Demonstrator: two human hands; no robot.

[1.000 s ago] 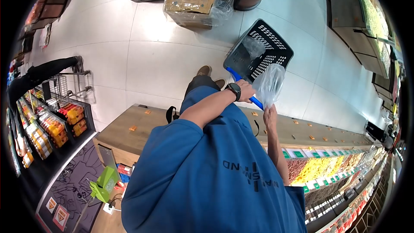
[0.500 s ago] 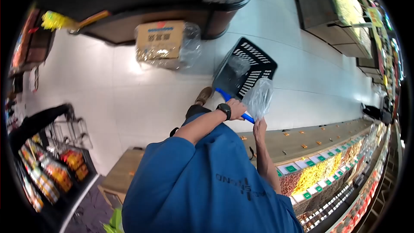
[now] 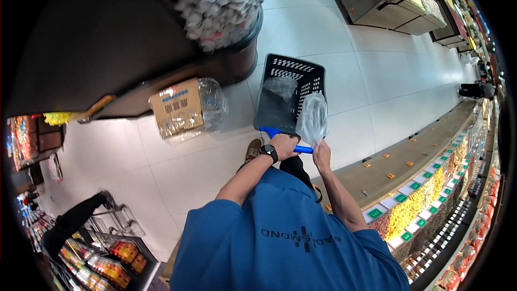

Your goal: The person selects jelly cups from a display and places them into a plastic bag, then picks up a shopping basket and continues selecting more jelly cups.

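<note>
My left hand [image 3: 284, 145], with a black watch at the wrist, is closed round the blue handle [image 3: 303, 150] of a dark shopping basket [image 3: 267, 109]. The basket hangs tilted in front of my legs, its inside facing me. A clear plastic bag [image 3: 282, 87] lies in it. My right hand [image 3: 321, 156] pinches the gathered end of another clear plastic bag [image 3: 312, 118], which sits over the basket's near right corner. What this bag holds is hard to make out.
A plastic-wrapped cardboard box [image 3: 180, 109] lies on the floor at left, beside a dark display stand [image 3: 231, 64] heaped with wrapped goods. Along my right runs a wooden counter ledge [image 3: 377, 175] with bins of dry goods [image 3: 417, 205]. A person with a cart [image 3: 121, 218] stands lower left.
The view has shifted, bringing the display stand closer and the box further left. Both hands keep their holds on the handle and the bag.
</note>
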